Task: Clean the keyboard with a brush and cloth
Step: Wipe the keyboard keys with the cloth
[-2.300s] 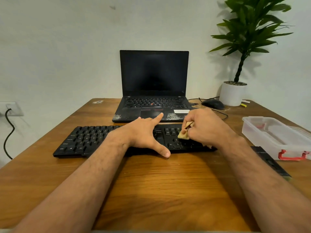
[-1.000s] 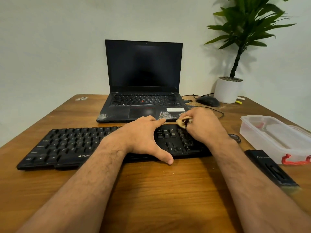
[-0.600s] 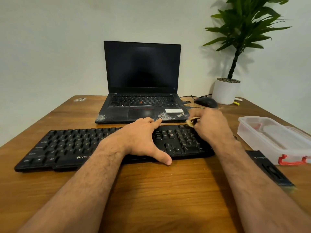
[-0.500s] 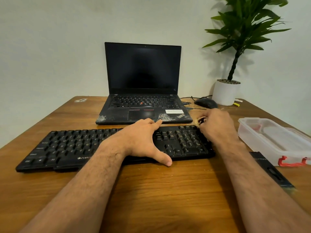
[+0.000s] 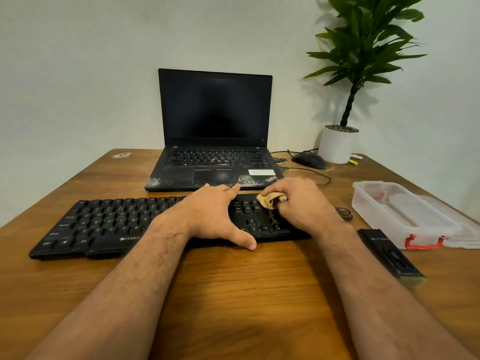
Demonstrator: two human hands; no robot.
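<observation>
A person sits at a brown wooden table [image 5: 233, 294] with both bare arms reaching forward. A long black keyboard [image 5: 104, 224] lies flat across the table, near the person.

The left hand [image 5: 210, 216] lies on top of the keyboard, close to its middle. Its grip is spread: the fingers are straight and point away, and the thumb sticks out over the near edge of the keyboard and touches the table.

The right hand [image 5: 301, 203] is over the right end of the keyboard. Its grip is curled tight around a small tan cloth [image 5: 268, 200], all bunched up. The cloth pokes out on the left side of the hand and presses on the keys near the far edge.

A black brush [image 5: 387, 253] lies on the table to the right of the keyboard, well apart from both hands. Its pale bristles point toward the person.

Behind the keyboard stands an open black laptop [image 5: 215, 141] with a dark screen. A black mouse [image 5: 309, 160] with a cord sits to its right, next to a white pot [image 5: 336, 144] with a green plant. A clear plastic box [image 5: 397, 211] with a red clip sits on the right. A small round dark thing [image 5: 343, 212], maybe a lid, lies between the box and the keyboard.
</observation>
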